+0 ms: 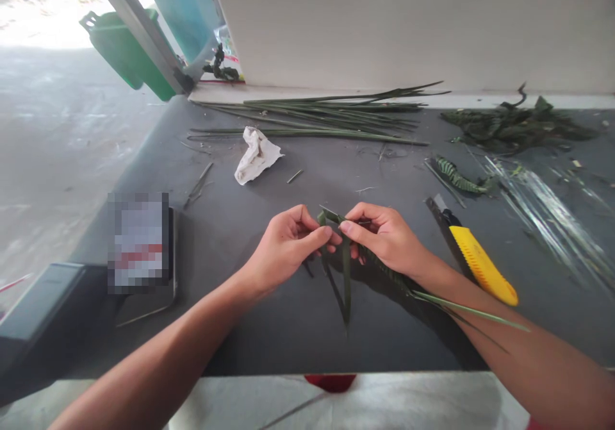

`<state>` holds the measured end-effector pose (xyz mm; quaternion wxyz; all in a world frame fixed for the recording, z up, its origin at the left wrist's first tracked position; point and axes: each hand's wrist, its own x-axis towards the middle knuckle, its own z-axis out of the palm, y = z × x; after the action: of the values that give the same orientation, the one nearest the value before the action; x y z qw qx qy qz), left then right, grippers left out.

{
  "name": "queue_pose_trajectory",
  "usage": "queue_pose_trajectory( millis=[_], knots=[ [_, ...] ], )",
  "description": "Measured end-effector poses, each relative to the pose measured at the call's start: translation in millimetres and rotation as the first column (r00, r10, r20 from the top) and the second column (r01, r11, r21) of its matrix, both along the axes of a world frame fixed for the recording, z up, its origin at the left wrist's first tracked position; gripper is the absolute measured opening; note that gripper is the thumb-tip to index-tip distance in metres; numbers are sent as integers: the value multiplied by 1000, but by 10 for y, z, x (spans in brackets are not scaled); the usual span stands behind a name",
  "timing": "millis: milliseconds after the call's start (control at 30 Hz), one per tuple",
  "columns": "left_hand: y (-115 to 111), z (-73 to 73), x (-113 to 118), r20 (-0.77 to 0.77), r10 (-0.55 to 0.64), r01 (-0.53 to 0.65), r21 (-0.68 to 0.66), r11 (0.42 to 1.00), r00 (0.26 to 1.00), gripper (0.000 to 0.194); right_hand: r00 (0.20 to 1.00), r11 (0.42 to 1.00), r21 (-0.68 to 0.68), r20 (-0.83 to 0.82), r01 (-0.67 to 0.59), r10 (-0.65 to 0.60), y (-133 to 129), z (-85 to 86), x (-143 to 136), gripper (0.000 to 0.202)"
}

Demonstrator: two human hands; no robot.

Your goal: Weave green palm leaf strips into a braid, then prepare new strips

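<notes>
Both hands meet over the middle of the dark grey table (269,347). My left hand (298,238) pinches a folded green leaf strip (346,270), whose bent loop hangs down between the hands. In my right hand (382,234) is the woven leaf piece (387,273) that the strip joins, pinched by thumb and forefinger. This woven body is mostly hidden under the right hand and wrist, and thin leaf ends (471,308) stick out past the forearm. Right of the right hand lies a yellow-handled utility knife (483,263), its blade pointing away from me.
Long green leaf strips (327,113) lie along the back by the wall. Crumpled white paper (257,154) rests in front of them. A curled woven leaf piece (461,177), a dark leaf heap (519,125) and clear plastic sleeves (552,215) lie right. A blurred-out device (141,244) stands left.
</notes>
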<state>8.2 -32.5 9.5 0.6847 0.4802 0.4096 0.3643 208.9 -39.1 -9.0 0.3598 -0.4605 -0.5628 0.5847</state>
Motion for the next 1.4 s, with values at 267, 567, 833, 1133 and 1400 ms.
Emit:
queue_pose_trajectory(
  millis=[267,567,833,1133,1400],
  knots=[
    [20,-51,-24,38,83,-81,-63,995,996,34,1000,1000,-17,-5,-20,20,-35,46,-17,26],
    [56,-30,-34,24,123,-118,-154,981,992,48,997,997,-18,-24,-69,68,-42,51,-10,22],
    [45,-21,-37,-59,47,-50,-56,997,997,44,996,996,-6,-19,-90,90,-54,65,-13,22],
    [33,-45,-30,-101,127,-124,39,992,987,33,995,997,8,56,-81,80,-45,28,-10,24],
    [32,-59,-20,7,162,-162,4,987,987,34,993,998,-7,102,-57,58,-47,15,-6,23]
  ],
)
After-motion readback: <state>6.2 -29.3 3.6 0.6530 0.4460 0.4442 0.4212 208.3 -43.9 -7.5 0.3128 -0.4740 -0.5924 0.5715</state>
